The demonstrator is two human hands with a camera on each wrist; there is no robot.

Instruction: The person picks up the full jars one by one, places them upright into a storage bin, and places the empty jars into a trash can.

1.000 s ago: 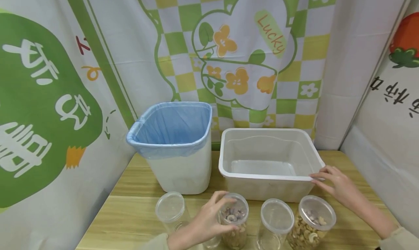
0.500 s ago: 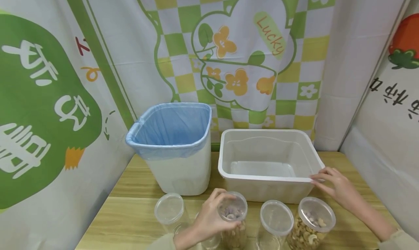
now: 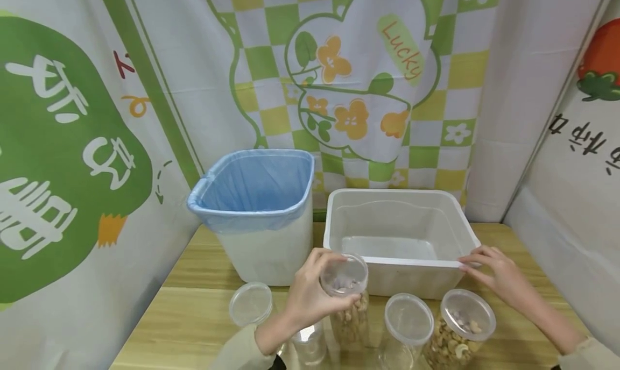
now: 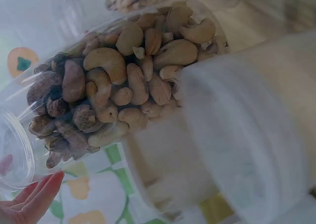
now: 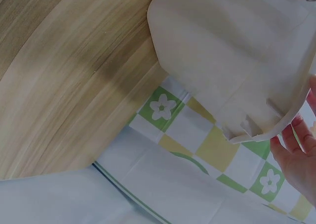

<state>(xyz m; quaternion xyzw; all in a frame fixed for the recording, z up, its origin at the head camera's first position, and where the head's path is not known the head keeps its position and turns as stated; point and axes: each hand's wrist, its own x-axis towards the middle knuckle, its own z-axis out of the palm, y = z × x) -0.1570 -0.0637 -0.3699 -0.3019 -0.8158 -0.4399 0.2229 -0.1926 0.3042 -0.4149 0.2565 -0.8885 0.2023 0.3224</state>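
My left hand (image 3: 310, 297) grips a clear lidded jar (image 3: 351, 316) round its top, thumb on the near side. The jar is raised off the table. In the left wrist view, cashews (image 4: 108, 66) fill much of it, with darker, purplish-brown nuts (image 4: 74, 80) toward the lid end. My left fingers (image 4: 47, 194) show beside the lid. My right hand (image 3: 501, 278) pinches the front right corner of the rim of a white plastic tub (image 3: 392, 262). In the right wrist view, those fingers (image 5: 291, 140) lie at the rim of the tub (image 5: 227, 46).
A white bin (image 3: 271, 257) with a blue liner (image 3: 254, 184) stands left of the tub. Along the front are clear jars: one (image 3: 251, 304) at left, another (image 3: 310, 346) under my left wrist, one (image 3: 409, 321) at right, and a cashew jar (image 3: 457, 332) by my right arm.
My left hand has lifted the nut jar upward from the table, uncovering more of the small jar beside it. My right hand has stayed on the tub's rim.
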